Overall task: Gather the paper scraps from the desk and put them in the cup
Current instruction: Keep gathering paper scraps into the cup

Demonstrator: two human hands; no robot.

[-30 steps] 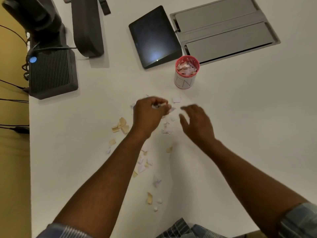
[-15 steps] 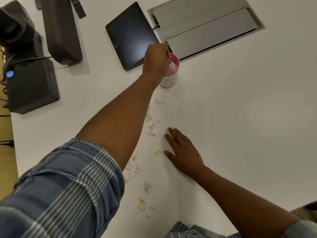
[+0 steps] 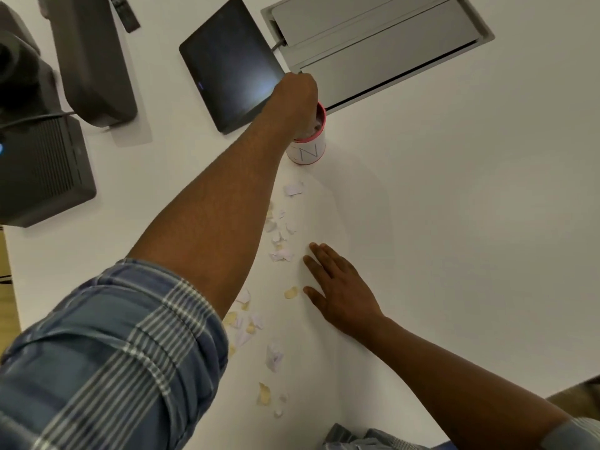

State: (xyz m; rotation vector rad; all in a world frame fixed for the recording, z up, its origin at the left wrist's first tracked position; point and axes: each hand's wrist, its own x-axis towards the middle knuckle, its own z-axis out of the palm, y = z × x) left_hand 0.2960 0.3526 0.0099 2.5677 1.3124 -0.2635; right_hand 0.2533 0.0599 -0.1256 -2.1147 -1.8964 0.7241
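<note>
Your left hand sits over the mouth of the cup, fingers dipped inside the pink rim; whether that grip holds paper or has let go cannot be told, since the fingers are hidden. Your right hand lies flat on the bench, fingers straight, holding nothing. The scraps run in a loose line from just below the cup back toward you, just left of the right hand, which is the nearer one to them.
</note>
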